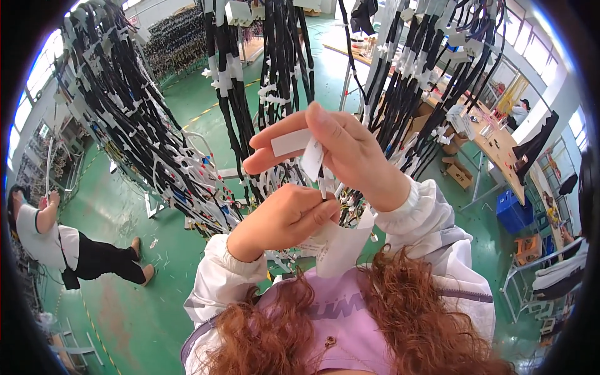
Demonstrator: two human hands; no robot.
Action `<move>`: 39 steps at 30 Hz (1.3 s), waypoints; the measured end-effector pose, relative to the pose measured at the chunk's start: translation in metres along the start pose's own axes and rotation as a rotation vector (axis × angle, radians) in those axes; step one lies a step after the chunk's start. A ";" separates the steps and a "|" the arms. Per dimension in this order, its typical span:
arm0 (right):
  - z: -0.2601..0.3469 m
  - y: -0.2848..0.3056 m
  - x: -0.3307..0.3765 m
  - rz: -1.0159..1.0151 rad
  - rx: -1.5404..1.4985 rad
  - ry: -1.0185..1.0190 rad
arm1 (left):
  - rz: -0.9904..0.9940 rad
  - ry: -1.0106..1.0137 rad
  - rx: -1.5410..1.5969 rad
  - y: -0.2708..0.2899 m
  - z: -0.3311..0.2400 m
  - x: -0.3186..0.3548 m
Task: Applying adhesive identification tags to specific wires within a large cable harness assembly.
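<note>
Apparently my left grip (284, 219) pinches a thin cable (323, 185) above a white sheet (344, 250), while my right grip (351, 150) stands loosely spread, a white label (291, 144) against its fingers. So the cable is held, but the label looks not yet fixed; black harnesses (119, 75) hang beyond.

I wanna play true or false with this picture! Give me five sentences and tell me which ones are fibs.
1. The right hand is higher in the picture than the left hand. True.
2. A black strip sits by the right hand. False: it is a white strip.
3. Dark cable bundles hang beyond the hands. True.
4. The room has a red floor. False: it has a green floor.
5. A person at the left of the picture wears black trousers. True.
</note>
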State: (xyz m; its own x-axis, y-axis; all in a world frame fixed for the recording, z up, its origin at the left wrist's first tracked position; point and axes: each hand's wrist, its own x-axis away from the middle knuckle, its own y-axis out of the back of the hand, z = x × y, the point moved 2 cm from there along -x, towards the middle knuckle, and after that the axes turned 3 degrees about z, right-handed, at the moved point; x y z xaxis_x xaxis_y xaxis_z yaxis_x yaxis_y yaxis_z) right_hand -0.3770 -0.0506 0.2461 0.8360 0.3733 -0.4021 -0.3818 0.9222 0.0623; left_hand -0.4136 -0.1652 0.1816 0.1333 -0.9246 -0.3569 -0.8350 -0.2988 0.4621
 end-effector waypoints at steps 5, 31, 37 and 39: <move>-0.009 -0.002 0.005 0.134 -0.144 0.160 | 0.004 -0.029 0.024 0.000 0.003 0.002; -0.010 -0.007 0.002 0.043 -0.041 0.104 | 0.039 -0.019 0.034 0.002 -0.002 0.006; -0.010 -0.010 -0.002 -0.107 -0.062 0.010 | -0.019 -0.073 0.054 0.000 0.004 0.006; -0.010 -0.006 -0.006 -0.142 -0.036 -0.005 | -0.015 0.035 0.061 0.000 0.006 0.005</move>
State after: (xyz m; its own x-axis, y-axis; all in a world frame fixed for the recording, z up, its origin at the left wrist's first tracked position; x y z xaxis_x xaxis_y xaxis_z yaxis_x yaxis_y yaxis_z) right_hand -0.3838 -0.0596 0.2387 0.8846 0.2400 -0.4000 -0.2734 0.9615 -0.0277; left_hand -0.4164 -0.1682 0.1750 0.1634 -0.9282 -0.3342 -0.8637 -0.2983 0.4062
